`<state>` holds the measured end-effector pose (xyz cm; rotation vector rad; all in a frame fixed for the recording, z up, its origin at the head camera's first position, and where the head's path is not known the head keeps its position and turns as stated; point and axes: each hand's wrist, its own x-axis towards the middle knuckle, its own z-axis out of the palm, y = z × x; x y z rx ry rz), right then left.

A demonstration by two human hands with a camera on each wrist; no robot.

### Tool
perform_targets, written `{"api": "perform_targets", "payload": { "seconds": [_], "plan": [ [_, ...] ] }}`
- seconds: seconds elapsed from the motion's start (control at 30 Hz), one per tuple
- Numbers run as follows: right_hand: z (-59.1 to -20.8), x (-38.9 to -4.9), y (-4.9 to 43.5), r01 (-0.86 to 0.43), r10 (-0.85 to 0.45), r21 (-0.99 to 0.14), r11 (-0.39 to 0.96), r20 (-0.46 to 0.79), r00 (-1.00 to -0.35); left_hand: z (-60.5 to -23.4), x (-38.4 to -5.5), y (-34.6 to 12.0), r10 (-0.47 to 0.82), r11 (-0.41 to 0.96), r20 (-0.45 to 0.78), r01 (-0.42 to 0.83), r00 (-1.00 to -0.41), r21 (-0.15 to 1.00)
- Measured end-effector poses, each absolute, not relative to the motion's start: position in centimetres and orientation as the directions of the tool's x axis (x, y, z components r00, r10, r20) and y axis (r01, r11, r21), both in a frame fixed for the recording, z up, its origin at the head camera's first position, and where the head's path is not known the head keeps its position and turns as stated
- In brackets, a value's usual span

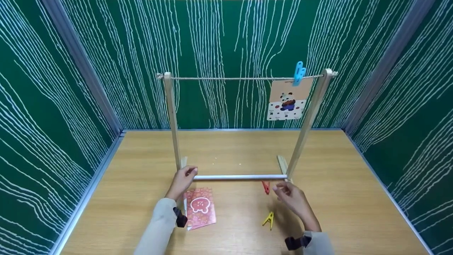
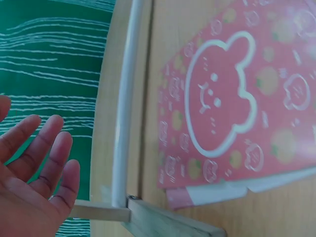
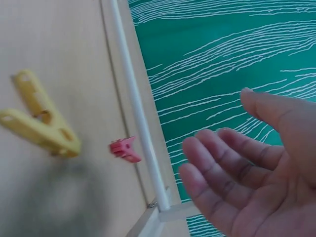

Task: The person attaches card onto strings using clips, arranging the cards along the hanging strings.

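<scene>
My left hand (image 1: 183, 181) hovers by the left end of the rack's white lower bar (image 1: 240, 177), its fingers loose and holding nothing in the left wrist view. Just below it on the table lie pink bear-print cards (image 1: 200, 209), stacked a little askew. My right hand (image 1: 292, 200) is near the rack's right foot, fingers relaxed and the palm bare in the right wrist view. To its left are a red clothespin (image 1: 266, 187) and a yellow clothespin (image 1: 269, 220). A blue clothespin (image 1: 299, 73) clips a bear card (image 1: 288, 101) to the string (image 1: 226, 78).
The wooden rack stands on the table (image 1: 141, 156), with a left post (image 1: 172, 124) and a right post (image 1: 307, 124). Green walls (image 1: 230, 46) with white wavy lines enclose the table at the back and on both sides.
</scene>
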<state>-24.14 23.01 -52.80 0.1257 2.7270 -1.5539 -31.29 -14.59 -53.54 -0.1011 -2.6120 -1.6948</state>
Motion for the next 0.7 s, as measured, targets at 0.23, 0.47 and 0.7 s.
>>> {"api": "perform_targets", "payload": {
  "seconds": [0.23, 0.47, 0.7],
  "plan": [
    [-54.4, -22.5, 23.3, 0.194, 0.056, -0.815, 0.546, -0.196, -0.979, -55.4, -31.0, -16.0, 0.044, 0.451, 0.066, 0.079, -0.997, 0.889],
    [-56.0, -21.0, 23.5, 0.224, 0.008, -0.838, 0.497, -0.254, -0.967, -56.2, -30.6, -16.9, 0.027, 0.488, 0.018, 0.029, -0.999, 0.872],
    [-57.0, -19.9, 23.1, 0.15, -0.117, -0.832, 0.534, -0.248, -0.962, -56.8, -30.1, -17.4, 0.036, 0.539, -0.011, 0.01, -0.999, 0.842]
  ]
}}
